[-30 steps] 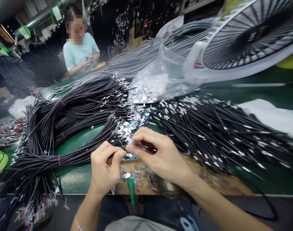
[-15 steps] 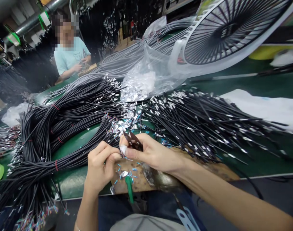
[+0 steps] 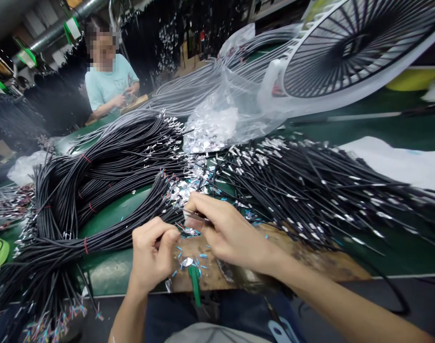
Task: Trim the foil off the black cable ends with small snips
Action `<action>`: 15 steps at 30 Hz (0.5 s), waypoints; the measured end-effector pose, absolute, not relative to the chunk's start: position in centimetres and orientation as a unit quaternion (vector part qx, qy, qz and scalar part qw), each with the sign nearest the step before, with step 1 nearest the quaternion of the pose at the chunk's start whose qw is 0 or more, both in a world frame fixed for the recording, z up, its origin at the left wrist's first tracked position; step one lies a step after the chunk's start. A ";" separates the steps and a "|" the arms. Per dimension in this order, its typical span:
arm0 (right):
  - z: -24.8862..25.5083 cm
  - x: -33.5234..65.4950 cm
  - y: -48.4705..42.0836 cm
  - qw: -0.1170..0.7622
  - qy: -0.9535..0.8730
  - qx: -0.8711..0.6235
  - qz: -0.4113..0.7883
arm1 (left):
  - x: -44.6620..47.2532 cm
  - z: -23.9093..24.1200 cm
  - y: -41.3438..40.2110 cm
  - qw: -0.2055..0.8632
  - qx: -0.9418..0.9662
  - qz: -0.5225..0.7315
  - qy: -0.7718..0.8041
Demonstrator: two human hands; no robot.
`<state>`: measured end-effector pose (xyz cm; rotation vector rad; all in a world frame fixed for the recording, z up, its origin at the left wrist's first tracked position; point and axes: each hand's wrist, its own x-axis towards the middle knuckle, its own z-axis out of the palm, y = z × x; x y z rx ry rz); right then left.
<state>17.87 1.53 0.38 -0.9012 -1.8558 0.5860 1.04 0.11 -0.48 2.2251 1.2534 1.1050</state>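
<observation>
At the far left a thick bundle of black cables [image 3: 96, 190] curves across the green surface [image 3: 117, 209], tied at intervals with red bands, its stripped ends fanning out toward the near left corner. Behind it, at the far side, another person in a light blue shirt [image 3: 110, 83] works with both hands close together.

Near the middle, the left hand [image 3: 153, 252] is curled into a loose fist, its fingers [image 3: 167, 236] pressed together on the end of a single black cable [image 3: 176, 220] from the bundle. Just beside it, the right hand [image 3: 227, 231] has its fingers closed on a small dark tool [image 3: 196, 216] that meets the cable end; whether the tool's tips are shut I cannot tell. Both hands sit over a worn wooden board [image 3: 310, 262] strewn with bits of silver foil and blue offcuts.

Beyond the hands lies a clear plastic bag [image 3: 224, 119] holding foil scraps. To the right spreads a loose heap of black cables with foil-wrapped ends [image 3: 310, 186], and above it a white fan guard [image 3: 346, 52].
</observation>
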 end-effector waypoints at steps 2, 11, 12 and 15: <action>0.3 18.2 1.6 0.528 -0.719 -0.434 0.126 | 0.7 -0.5 0.0 0.190 0.788 0.389 0.437; 1.0 17.7 1.3 0.489 -0.709 -0.366 0.353 | 0.5 -0.9 0.0 0.199 0.765 0.429 0.437; 1.0 17.7 1.2 0.484 -0.703 -0.363 0.375 | 0.4 -0.9 0.0 0.200 0.766 0.432 0.431; 1.0 17.9 1.1 0.498 -0.698 -0.348 0.380 | 0.4 -0.8 0.1 0.210 0.765 0.438 0.422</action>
